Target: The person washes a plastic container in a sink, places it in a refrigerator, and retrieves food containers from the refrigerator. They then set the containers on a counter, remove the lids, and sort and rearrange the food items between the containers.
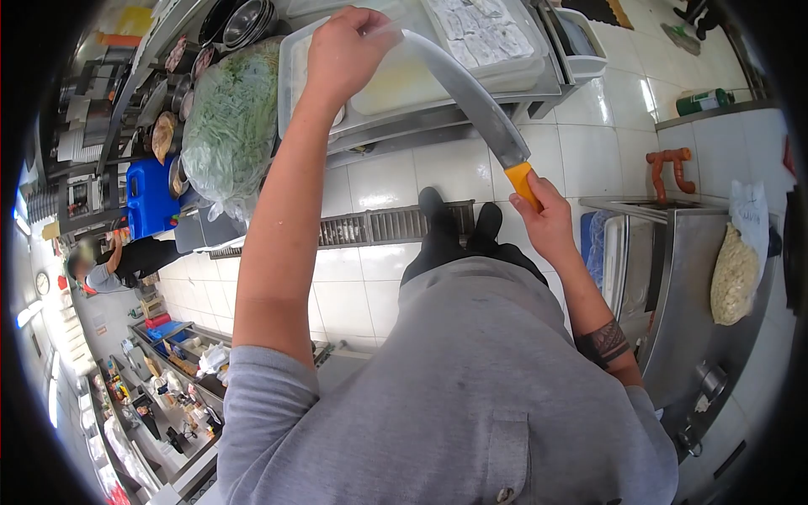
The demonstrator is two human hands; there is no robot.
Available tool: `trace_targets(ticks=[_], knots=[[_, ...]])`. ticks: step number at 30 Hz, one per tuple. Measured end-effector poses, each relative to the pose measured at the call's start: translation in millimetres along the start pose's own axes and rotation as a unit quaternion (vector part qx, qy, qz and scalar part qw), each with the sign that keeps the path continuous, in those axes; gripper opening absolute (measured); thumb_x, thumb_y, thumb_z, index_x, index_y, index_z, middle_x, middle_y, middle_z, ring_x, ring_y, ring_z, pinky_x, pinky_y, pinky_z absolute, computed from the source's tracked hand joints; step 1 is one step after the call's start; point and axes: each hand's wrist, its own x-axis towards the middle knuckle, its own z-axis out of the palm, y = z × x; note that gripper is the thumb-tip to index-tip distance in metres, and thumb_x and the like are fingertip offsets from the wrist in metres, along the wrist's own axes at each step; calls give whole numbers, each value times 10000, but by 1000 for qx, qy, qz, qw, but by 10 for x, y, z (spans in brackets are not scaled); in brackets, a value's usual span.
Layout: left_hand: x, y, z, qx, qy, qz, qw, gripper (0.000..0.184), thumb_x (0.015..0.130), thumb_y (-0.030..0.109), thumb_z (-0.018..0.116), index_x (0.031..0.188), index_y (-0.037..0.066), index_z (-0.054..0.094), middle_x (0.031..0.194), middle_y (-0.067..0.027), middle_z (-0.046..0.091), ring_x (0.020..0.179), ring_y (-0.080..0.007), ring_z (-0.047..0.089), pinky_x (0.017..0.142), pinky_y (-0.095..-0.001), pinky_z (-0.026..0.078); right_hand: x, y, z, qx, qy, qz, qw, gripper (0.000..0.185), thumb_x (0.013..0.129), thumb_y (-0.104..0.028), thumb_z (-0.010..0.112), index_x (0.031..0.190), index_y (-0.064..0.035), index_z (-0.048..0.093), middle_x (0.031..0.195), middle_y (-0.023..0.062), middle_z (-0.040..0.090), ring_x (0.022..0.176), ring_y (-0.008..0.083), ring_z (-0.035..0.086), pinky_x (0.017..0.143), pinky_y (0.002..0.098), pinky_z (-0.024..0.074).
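My right hand [547,220] is wrapped round the yellow handle [523,183] of a large knife, whose long, curved blade [467,93] points up and to the left. At the tip end of the blade is my left hand [347,52], its fingers pinched together. Something pale and see-through, smeared by motion, shows at those fingertips; I cannot make out what it is. Beneath the left hand lies a whitish cutting board [391,88] on a metal table. Beside the board, a plastic tub [488,38] holds white-and-grey wrapped pieces.
Left of the board sits a big plastic bag of greens [231,118], with metal bowls [248,23] behind it. A blue jug [151,198] and another person [126,263] are farther left. To the right, a bag of pale pieces [734,273] lies on a steel counter [682,278]. A floor grate [362,231] runs underfoot.
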Motion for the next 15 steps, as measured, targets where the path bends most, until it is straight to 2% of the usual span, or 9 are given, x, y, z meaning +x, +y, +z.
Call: trace_targets(ticks=[8,12,14,15], knots=[[8,-34,49,-17,7,31,999,356,818,268,843,1072,32,765,985,-75,732,856,-170,667,801,-309,535,46,124,219,18,24,-13,999,406,939,-105,728,1297,40,602,934,144,605,831,274,609,777,343,504],[49,-89,75,4,-14,72,997,334,837,247,827,1073,21,760,974,-84,732,845,-181,663,793,-318,531,138,287,560,3,44,-45,998,402,945,-91,706,1311,26,591,962,176,619,859,355,620,764,401,509],[68,-94,84,1,-18,81,997,324,844,237,821,1074,18,758,968,-86,731,842,-184,662,789,-323,529,143,216,589,-25,45,-45,998,450,950,-99,685,1366,3,548,993,192,617,895,412,623,758,458,512],[71,-103,90,-10,-19,85,996,313,851,230,816,1071,16,757,967,-89,732,845,-186,665,788,-324,528,94,186,532,-25,44,-46,998,450,950,-99,685,1366,3,548,993,192,617,895,412,623,758,458,512]])
